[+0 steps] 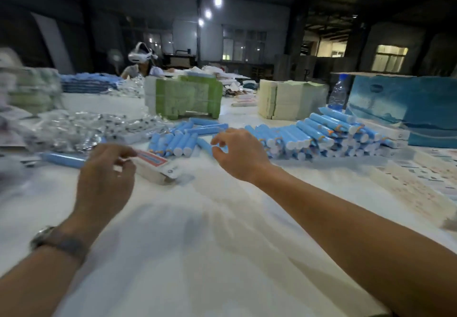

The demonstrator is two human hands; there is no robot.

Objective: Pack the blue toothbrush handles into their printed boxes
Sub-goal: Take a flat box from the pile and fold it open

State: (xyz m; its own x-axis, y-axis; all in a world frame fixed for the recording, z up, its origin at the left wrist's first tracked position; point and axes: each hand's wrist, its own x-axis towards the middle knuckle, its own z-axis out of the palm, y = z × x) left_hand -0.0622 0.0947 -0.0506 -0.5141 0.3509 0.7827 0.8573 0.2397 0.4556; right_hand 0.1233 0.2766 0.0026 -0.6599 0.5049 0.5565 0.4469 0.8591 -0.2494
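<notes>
Left hand (106, 168) pinches printed box (154, 168) mid-desk. Right hand (237, 153) over loose blue handles (173, 141), fingers (220, 138) apart, empty. Risk: careless grab nudges neighbours, handles roll; light pinch could drop box.

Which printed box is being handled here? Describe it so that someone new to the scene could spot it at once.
On the white table, look near its left side, in front of the small loose pile of blue handles. The printed box lies there at the fingertips of the left hand. It is white with a red panel on top, unlike the plain blue tubes around it.
</notes>
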